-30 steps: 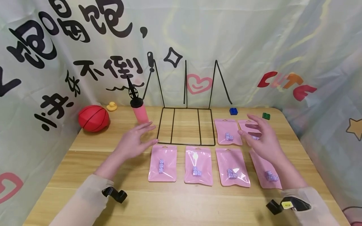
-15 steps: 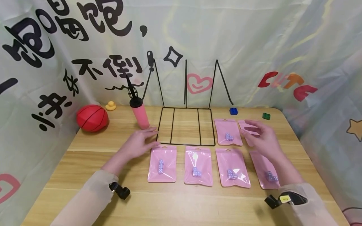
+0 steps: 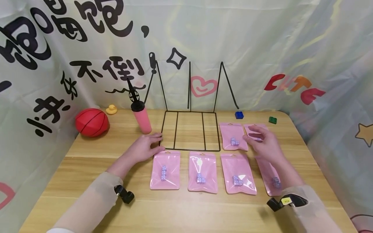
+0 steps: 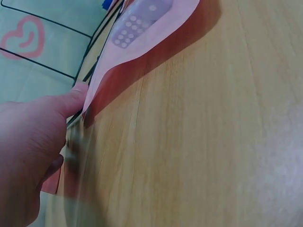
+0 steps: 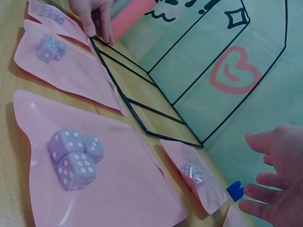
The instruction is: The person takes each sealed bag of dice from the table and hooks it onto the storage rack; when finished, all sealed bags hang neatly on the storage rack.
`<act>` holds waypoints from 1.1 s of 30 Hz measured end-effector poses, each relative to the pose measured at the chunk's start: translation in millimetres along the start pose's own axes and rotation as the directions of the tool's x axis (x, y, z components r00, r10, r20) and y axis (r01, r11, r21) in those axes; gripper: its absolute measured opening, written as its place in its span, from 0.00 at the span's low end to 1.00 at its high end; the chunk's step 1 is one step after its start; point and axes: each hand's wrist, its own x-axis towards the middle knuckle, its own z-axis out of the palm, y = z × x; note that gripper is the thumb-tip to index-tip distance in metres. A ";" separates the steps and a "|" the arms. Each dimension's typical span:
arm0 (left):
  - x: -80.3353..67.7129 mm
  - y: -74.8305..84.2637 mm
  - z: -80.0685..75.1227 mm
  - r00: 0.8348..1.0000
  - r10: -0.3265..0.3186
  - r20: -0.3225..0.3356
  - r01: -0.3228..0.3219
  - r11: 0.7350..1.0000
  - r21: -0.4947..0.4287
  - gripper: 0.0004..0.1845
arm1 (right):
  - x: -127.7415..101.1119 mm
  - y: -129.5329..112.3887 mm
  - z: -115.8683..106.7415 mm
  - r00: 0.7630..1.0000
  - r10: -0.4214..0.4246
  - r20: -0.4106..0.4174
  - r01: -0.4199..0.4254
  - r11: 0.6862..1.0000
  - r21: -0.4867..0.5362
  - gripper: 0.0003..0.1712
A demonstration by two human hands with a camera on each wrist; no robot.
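My left hand [image 3: 142, 149] holds the front left corner of a black wire rack [image 3: 189, 150], its thumb against the wire in the left wrist view, beside a pink pouch [image 4: 106, 61]. My right hand [image 3: 266, 144] hovers over the back right pouches, fingers spread and holding nothing; in the right wrist view its fingers stand apart from everything. One back pouch [image 3: 228, 131] lies right of the rack; another [image 3: 247, 129] is partly hidden by the right hand. A row of several pink pouches [image 3: 202, 161] lies in front, each showing purple dice [image 5: 75, 170] through its window.
A red ball [image 3: 92, 122], a yellow duck [image 3: 111, 109] and a pink balloon pump [image 3: 142, 119] stand back left. A blue brick [image 3: 239, 115] and a green brick [image 3: 272, 120] sit back right. A printed cloth [image 3: 247, 48] hangs behind the wooden table [image 3: 186, 210].
The left hand has come down and forward to the rack's front corner and stayed there. The right hand has lowered slightly toward the back pouches. The pouches have not visibly moved.
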 end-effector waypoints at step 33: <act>0.5 2.2 -3.4 0.999 0.004 0.038 -0.002 0.999 -0.034 0.29 | 34.9 3.2 33.2 0.965 0.257 -0.047 -0.258 0.966 -0.027 0.37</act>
